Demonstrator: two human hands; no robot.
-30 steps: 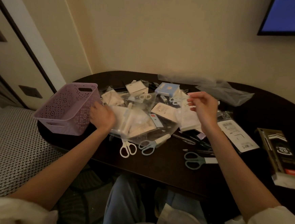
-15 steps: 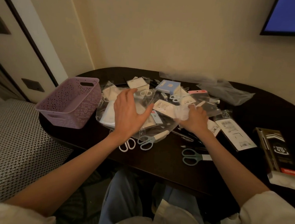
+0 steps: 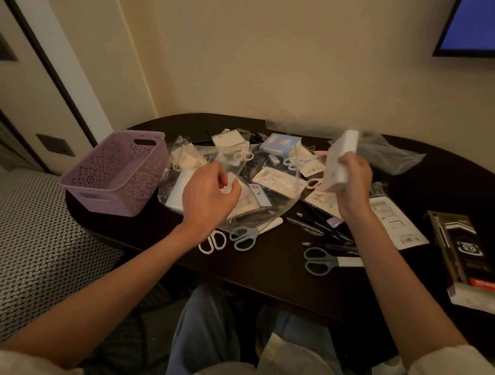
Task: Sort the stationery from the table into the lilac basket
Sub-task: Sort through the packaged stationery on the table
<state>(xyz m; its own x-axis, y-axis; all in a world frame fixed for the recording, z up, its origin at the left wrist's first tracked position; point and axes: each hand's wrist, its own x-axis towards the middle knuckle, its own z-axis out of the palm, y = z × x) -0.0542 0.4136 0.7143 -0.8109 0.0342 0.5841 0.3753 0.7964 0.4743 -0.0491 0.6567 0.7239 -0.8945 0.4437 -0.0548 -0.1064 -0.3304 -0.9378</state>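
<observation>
The lilac basket [image 3: 117, 171] stands at the left end of the dark table [image 3: 278, 272]. A heap of stationery in clear bags [image 3: 241, 181] fills the middle, with white scissors [image 3: 213, 242], grey-blue scissors [image 3: 245, 237] and green scissors [image 3: 322, 260] in front of it. My right hand [image 3: 354, 185] is raised above the heap's right side and grips a white packet [image 3: 339, 160], blurred. My left hand [image 3: 208, 197] hovers over the bags with fingers loosely curled and holds nothing that I can see.
A black and white pen box [image 3: 468, 261] lies at the table's right edge. Loose pens [image 3: 320, 227] lie under my right wrist. Crumpled clear plastic [image 3: 388, 155] sits at the back. A woven-pattern seat [image 3: 19, 243] is at the left, a screen [image 3: 490, 26] on the wall.
My right hand has lifted a white packet off the heap. My left hand has risen off the bags and curled its fingers.
</observation>
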